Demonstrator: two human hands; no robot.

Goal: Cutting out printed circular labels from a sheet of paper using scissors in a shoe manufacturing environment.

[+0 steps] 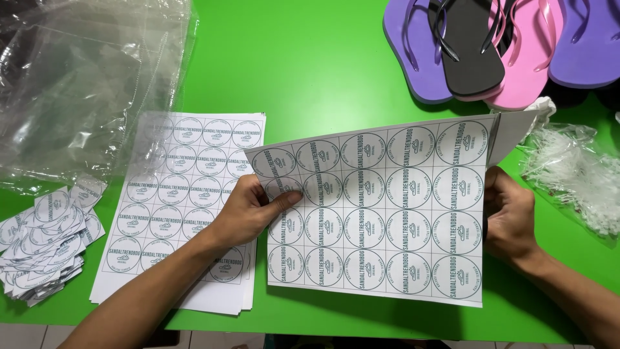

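Left of the left hand (pixel 248 210), cut labels (pixel 45 239) and a stack (pixel 177 207) lie on the tabletop (pixel 323 64). Its fingers (pixel 284 201) pinch the sheet's (pixel 381 213) left edge; the right hand's (pixel 510 216) fingers grip the right edge, whose top corner already curls. Uneven pulling could crease or tear it. Sandals (pixel 478 45) lie beyond.

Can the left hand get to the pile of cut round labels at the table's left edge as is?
Probably not as is: the left hand is pinching the lifted label sheet. The way itself looks free; only the flat stack of sheets lies between it and the pile of cut labels.
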